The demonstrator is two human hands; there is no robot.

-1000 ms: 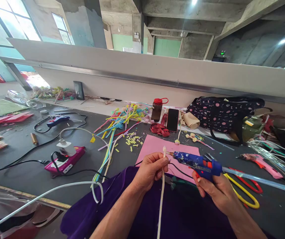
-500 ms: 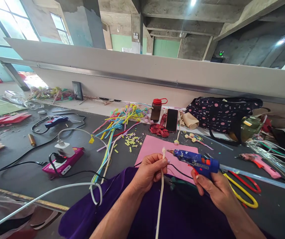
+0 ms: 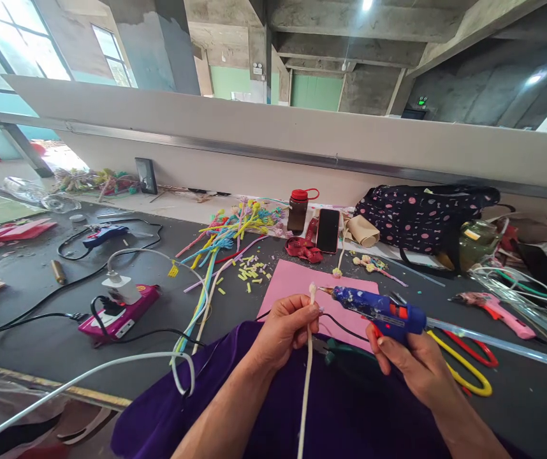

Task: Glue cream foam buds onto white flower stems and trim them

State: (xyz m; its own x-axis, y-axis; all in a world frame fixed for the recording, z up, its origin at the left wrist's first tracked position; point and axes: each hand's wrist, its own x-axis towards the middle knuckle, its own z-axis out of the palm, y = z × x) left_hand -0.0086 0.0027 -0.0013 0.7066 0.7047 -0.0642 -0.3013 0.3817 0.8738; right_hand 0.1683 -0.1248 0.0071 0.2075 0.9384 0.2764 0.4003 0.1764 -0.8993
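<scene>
Between thumb and fingers, my left hand (image 3: 290, 325) pinches a long cream cord (image 3: 305, 389) just below its top end. That end carries a small whitish knob and points upward; the rest hangs down over the purple cloth on my lap. My right hand (image 3: 407, 360) is wrapped around a blue hot glue gun (image 3: 373, 307), with fingers at its red trigger. The metal nozzle points left, close beside the knob; whether they touch I cannot tell. A clear glue stick (image 3: 484, 341) sticks out of the gun's back. Under both lies a pink sheet (image 3: 292, 280).
Left of the sheet are cut yellow-green bits (image 3: 252, 273) and a pile of coloured cords (image 3: 240, 229). A magenta power strip (image 3: 130, 312) with cables sits at left. Behind stand a bottle (image 3: 297, 213) and phone (image 3: 327, 231). Scissors (image 3: 467, 370) and a pink glue gun (image 3: 498, 311) lie right.
The view has shifted slightly. Both hands keep their holds, and the nozzle stays beside the cord's tip, with the gun's back tilted a little lower.
</scene>
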